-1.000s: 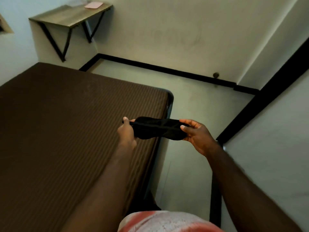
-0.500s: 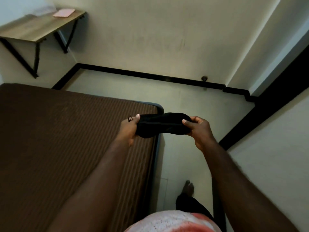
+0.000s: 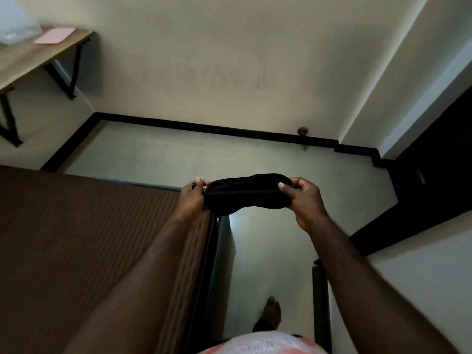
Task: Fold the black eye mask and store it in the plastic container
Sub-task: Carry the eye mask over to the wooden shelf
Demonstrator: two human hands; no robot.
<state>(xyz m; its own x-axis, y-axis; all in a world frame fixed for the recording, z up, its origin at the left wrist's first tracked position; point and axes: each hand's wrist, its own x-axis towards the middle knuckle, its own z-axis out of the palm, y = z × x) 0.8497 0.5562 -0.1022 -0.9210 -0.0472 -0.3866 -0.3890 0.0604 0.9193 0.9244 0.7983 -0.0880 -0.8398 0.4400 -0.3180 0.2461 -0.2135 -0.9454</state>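
Two-handed pinch on mask (image 3: 247, 194) ends, left hand (image 3: 191, 200) and right hand (image 3: 304, 200), above bed (image 3: 89, 238) corner; looks soft, light; hold by ends.

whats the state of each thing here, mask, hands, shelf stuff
black fabric eye mask, held in the air by both ends, not stored
left hand, fingers pinch the mask's left end
right hand, fingers grip the mask's right end
pink flat card, lying on the wooden wall shelf
clear plastic thing beside it, too blurred to tell
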